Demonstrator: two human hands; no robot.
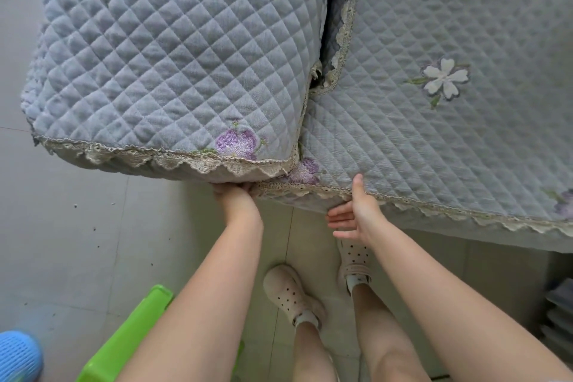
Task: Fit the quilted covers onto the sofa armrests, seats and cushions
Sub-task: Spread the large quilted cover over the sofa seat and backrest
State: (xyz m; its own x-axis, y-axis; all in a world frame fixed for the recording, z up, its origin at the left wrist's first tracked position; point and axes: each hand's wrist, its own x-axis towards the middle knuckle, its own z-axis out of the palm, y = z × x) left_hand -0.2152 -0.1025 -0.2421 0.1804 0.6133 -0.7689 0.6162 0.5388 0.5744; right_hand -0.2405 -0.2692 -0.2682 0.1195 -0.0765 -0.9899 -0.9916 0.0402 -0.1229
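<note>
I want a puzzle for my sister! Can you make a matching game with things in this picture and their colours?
Things:
1. stool
2. embroidered flower on the seat cover
3. shoes
4. embroidered flower on the armrest cover

Colours:
A. purple
B. green
C. white
D. beige

Pairs: 1-B, 2-C, 3-D, 4-A

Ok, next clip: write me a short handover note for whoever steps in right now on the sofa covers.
Left hand: reaching under the armrest cover's front lace edge, fingers hidden, grip unclear.
Right hand: open, thumb on top of the seat cover, fingers below its front lace trim.
Done: both quilted covers lie over armrest and seat.
Left: tidy the corner where the two meet; the gap between them shows loose, folded lace. Cushions are not in view.
</note>
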